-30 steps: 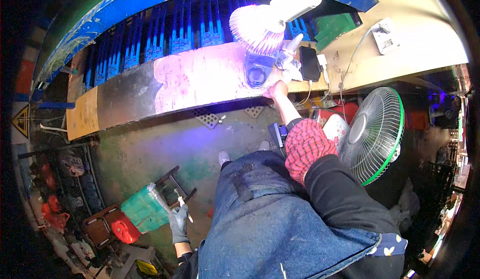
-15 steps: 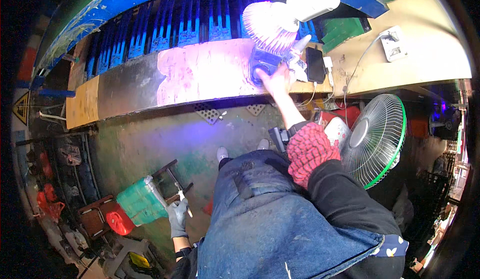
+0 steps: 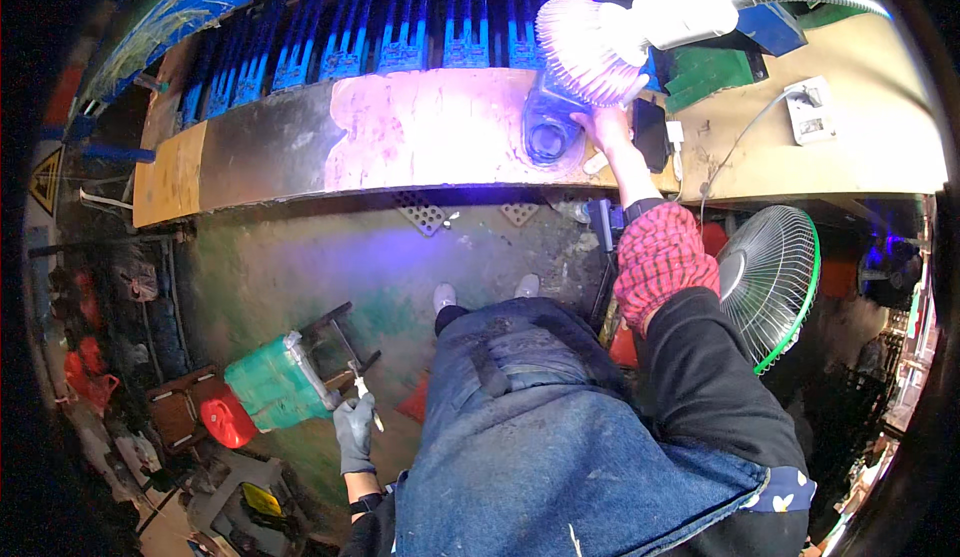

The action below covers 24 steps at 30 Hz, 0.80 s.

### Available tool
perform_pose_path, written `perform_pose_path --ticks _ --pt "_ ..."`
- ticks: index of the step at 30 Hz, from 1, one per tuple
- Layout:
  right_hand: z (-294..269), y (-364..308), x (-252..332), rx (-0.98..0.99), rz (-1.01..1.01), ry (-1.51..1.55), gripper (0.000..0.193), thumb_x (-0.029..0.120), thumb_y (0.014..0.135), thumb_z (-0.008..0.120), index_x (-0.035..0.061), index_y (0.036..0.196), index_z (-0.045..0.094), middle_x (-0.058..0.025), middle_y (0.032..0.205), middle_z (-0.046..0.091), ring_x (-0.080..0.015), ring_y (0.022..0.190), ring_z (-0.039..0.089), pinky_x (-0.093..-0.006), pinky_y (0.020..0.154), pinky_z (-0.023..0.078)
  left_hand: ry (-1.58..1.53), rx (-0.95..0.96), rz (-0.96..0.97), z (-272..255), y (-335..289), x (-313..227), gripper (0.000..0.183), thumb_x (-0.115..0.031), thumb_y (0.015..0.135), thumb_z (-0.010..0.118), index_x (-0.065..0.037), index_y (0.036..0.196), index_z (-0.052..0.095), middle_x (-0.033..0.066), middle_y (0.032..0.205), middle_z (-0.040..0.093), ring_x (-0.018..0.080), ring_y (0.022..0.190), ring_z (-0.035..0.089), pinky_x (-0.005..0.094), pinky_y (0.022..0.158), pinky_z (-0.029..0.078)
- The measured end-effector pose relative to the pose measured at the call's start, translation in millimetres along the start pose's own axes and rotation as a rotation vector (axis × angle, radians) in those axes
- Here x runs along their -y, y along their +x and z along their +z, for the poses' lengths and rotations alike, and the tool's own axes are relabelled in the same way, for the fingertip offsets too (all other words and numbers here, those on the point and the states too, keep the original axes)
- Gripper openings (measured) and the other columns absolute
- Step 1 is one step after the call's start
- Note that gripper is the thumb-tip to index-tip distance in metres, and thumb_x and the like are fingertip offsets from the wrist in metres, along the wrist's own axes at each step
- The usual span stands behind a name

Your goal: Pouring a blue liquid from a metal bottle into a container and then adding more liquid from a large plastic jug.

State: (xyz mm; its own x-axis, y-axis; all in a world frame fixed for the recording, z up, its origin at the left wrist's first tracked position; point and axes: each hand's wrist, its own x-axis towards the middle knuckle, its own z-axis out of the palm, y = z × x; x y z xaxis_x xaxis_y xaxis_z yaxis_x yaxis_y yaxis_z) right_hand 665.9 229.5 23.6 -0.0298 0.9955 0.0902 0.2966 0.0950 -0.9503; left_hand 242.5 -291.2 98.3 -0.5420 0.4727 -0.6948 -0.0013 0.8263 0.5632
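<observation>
My left hand (image 3: 354, 435), in a grey glove, hangs low at the left of my apron, closed round a slim, pale tool with two prongs (image 3: 362, 387); its exact kind is unclear. Bare and reaching over the bench, my right hand (image 3: 612, 137) is just below the glowing lamp head (image 3: 590, 52). Its fingertips are partly hidden by the lamp and washed out by glare, so what they hold, if anything, does not show. Close to its left lies a blue object with a round ring (image 3: 547, 142). A dark phone (image 3: 652, 135) is to its right.
Blue slotted racks (image 3: 404, 47) line the bench's back. A white power strip (image 3: 808, 109) sits on the bench (image 3: 270, 152) at right. Below stands a green-rimmed fan (image 3: 770, 287), near my right arm. A green-covered stool (image 3: 275, 382) is beside my left hand.
My right hand has left the blue ringed object and moved farther back and right, beneath the lamp. The left hand still holds the pale tool. The whole view has shifted slightly.
</observation>
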Motion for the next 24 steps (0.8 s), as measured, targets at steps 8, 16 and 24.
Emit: perform_pose_path --ticks 8,16,24 --pt "-9.9 0.8 36.2 0.113 0.094 -0.004 0.06 0.018 0.088 0.052 0.0132 0.141 0.026 -0.0082 0.133 0.041 -0.0229 0.113 0.045 -0.0428 0.08 0.042 -0.005 -0.001 0.031 7.3 -7.4 -9.1 0.029 -0.024 0.078 0.064 -0.004 0.059 0.054 -0.002 0.056 0.048 0.0076 0.051 0.04 0.0273 0.049 0.032" --pt "-7.2 6.7 62.4 0.149 0.274 0.196 0.057 0.02 0.089 0.052 0.0166 0.14 0.026 -0.0071 0.137 0.04 -0.0251 0.124 0.038 -0.0531 0.089 0.034 0.047 -0.01 0.005 6.1 0.9 9.8 0.031 -0.025 0.078 0.065 -0.005 0.058 0.053 -0.0025 0.056 0.047 0.0076 0.051 0.038 0.0274 0.048 0.031" --pt "-21.5 9.5 55.4 0.227 0.217 0.031 0.066 0.02 0.085 0.06 0.0115 0.14 0.025 -0.0131 0.143 0.03 -0.0313 0.132 0.025 -0.0579 0.097 0.028 -0.024 0.058 0.106 10.6 -12.2 -50.0 0.025 -0.022 0.082 0.063 -0.003 0.065 0.059 -0.0014 0.062 0.053 0.0072 0.057 0.046 0.0255 0.053 0.036"
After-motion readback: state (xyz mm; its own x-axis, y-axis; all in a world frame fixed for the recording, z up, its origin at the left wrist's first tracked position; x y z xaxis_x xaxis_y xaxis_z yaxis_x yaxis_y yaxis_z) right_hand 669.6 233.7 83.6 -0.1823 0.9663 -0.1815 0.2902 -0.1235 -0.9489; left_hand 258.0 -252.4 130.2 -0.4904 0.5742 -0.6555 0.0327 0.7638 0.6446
